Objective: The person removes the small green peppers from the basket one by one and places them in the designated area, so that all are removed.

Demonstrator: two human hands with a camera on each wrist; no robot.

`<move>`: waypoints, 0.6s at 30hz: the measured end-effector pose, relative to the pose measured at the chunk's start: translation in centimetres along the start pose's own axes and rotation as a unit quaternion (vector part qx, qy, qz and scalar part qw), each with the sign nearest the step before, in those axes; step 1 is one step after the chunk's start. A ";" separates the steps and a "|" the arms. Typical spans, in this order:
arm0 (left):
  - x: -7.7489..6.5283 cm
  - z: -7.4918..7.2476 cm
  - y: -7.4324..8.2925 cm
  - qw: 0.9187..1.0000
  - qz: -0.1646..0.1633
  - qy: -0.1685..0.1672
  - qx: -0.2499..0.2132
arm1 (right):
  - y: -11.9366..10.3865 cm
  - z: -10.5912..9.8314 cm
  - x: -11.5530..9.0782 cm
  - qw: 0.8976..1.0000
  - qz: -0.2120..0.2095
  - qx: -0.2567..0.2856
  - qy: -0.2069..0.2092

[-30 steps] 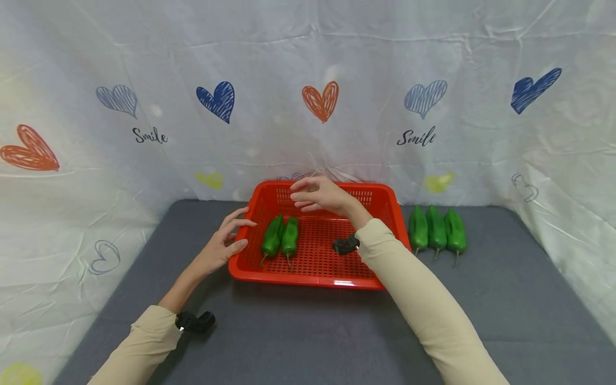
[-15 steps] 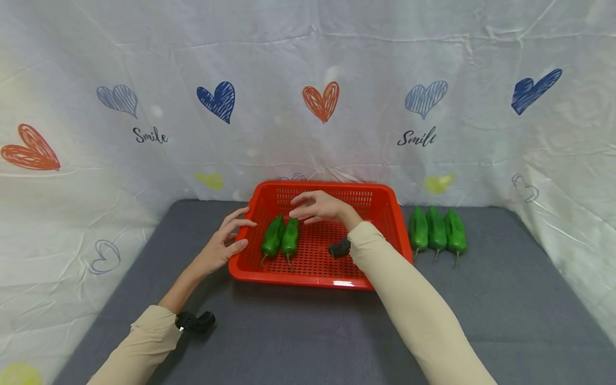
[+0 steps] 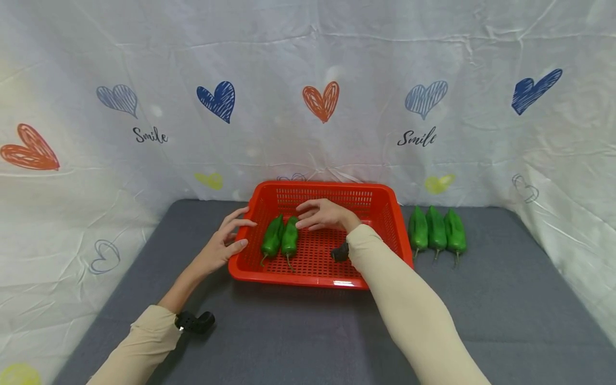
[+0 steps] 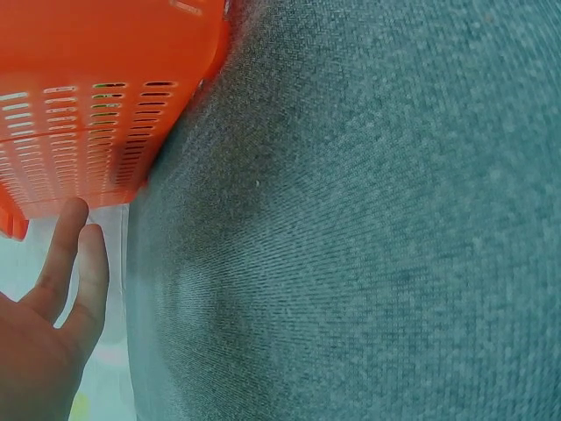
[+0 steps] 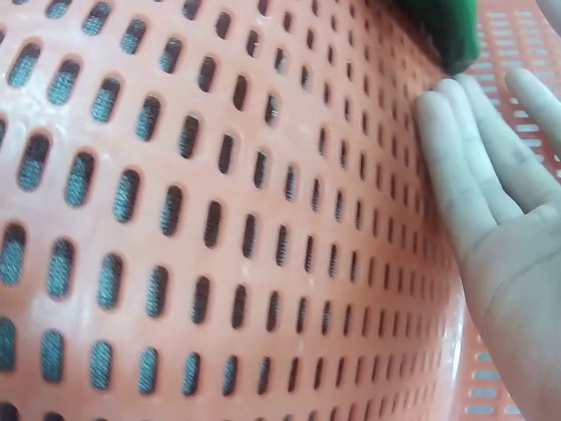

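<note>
A red slotted plastic basket holds two green peppers side by side at its left: the left pepper and the right pepper. With fingers extended, my left hand rests at the basket's left rim. In the left wrist view that hand shows two fingers spread beside the basket wall. My right hand is inside the basket, fingertips right at the upper end of the right pepper. The right wrist view has this hand with fairly straight fingers, tips just below a green pepper, nothing gripped.
Outside the basket on the right, three more green peppers lie in a row on the grey tablecloth. Behind stands a white cloth backdrop printed with hearts. Each wrist carries a small black camera.
My right hand has come down and toward me from the basket's back side to the right pepper's upper end. The left hand, basket and peppers stay where they were.
</note>
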State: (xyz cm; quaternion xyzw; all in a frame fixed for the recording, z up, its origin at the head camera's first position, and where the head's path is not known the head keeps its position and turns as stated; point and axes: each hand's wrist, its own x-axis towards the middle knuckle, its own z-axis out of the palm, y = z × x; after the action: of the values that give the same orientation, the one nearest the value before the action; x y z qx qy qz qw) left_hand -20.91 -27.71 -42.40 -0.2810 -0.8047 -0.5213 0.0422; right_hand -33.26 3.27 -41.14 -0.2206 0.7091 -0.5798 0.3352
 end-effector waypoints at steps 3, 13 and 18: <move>0.0 0.0 0.0 1.000 -0.005 -0.003 -0.008 | 0.0 0.3 0.1 1.000 -0.006 -0.011 0.001; 0.0 0.1 0.3 1.000 -0.005 -0.005 -0.007 | -0.5 1.5 0.8 0.998 -0.012 -0.066 0.016; 0.1 0.2 0.4 1.000 -0.013 -0.009 -0.016 | -0.2 1.8 1.0 0.998 -0.011 -0.063 0.025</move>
State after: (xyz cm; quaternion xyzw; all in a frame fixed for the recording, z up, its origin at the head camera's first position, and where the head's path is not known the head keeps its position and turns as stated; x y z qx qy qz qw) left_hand -20.72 -27.42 -42.07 -0.2754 -0.8002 -0.5323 0.0238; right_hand -32.65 1.36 -41.29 -0.2343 0.7500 -0.5428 0.2966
